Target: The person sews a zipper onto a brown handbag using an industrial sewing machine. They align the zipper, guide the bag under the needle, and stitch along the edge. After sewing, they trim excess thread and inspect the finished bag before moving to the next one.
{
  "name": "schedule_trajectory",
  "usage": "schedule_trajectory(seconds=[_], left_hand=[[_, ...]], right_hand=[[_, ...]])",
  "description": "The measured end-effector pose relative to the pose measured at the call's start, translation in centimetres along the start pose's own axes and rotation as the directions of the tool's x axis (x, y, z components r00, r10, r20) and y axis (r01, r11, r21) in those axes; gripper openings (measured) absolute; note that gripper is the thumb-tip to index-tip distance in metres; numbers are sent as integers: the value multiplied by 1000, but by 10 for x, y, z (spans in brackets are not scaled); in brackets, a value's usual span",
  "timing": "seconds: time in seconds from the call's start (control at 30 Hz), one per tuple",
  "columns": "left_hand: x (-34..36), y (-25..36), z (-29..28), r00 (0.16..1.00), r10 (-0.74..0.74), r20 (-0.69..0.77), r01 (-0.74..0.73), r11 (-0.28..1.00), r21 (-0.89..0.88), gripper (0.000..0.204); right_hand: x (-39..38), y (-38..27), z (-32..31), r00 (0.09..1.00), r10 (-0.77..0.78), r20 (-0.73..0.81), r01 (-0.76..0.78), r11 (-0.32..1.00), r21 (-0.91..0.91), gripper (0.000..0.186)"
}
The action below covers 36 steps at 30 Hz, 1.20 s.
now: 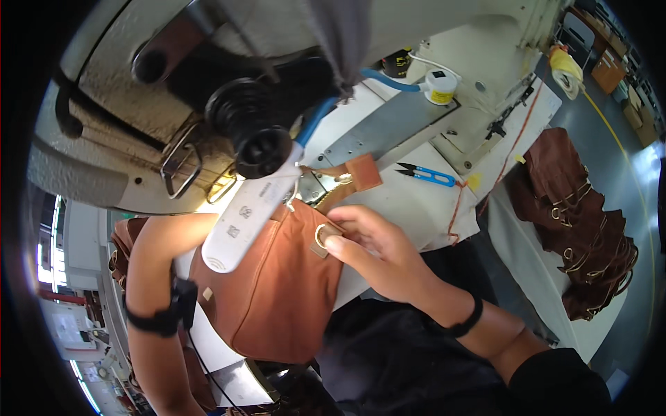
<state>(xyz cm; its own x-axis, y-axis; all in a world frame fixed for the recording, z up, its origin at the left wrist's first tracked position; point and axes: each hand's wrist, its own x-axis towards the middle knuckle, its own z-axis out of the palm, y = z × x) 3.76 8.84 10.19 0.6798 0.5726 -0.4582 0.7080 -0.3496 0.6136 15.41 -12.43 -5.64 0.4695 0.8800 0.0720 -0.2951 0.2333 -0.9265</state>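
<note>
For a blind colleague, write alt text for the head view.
A person's right hand holds a brown bag at its metal ring beside an industrial sewing machine; a white device hides the left hand. Blue thread snips lie to the right, with brown pieces heaped farther right.

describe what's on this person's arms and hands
The left forearm is bare but for a black strap bearing a small black block; a thin black cable runs below it. The left hand is hidden. The right hand is ungloved, with a narrow black band at the wrist and a black sleeve farther up.
</note>
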Motion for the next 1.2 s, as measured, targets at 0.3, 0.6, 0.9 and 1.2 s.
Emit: schedule_trajectory(seconds=[0.3,0.6,0.9,1.2], left_hand=[[-130,-3,118,870,479,-114,-99,397,912,83],[-128,-16,107,797,574,-185,4,302,953,76],[-95,-29,77,568,799,-199,-71,288,955,57],[-86,-51,88,695,693,-190,-60,320,945,85]], right_hand=[[7,13,20,972,-234,17,233,959,-158,27],[6,11,25,936,16,353,-108,964,244,46],[4,14,27,903,-364,227,378,926,-18,56],[-4,16,20,850,-503,154,472,602,-644,28]])
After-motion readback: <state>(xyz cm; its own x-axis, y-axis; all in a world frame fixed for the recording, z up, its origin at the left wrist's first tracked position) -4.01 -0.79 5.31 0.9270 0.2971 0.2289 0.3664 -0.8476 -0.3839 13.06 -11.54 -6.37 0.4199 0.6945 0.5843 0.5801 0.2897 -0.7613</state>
